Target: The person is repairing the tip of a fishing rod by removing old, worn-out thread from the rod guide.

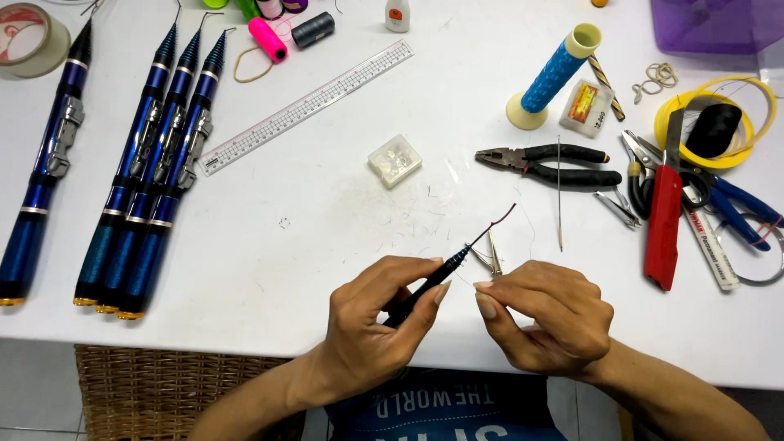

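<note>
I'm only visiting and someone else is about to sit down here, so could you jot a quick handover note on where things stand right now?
Left hand: grips a thin black rod tip, its dark red cord end pointing up and right.
Right hand: thumb and forefinger pinched beside the tip; any thread there is too fine to see.
Small metal clippers lie just behind the hands.
Four blue telescopic rods lie at left.
Pliers, needle and scissors lie at right, untouched.

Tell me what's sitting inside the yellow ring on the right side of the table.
Inside the yellow ring lies a black rounded object, perhaps a spool. The tip of the red-handled scissors crosses the ring's left edge. Whatever lies beneath the black object is covered.
</note>
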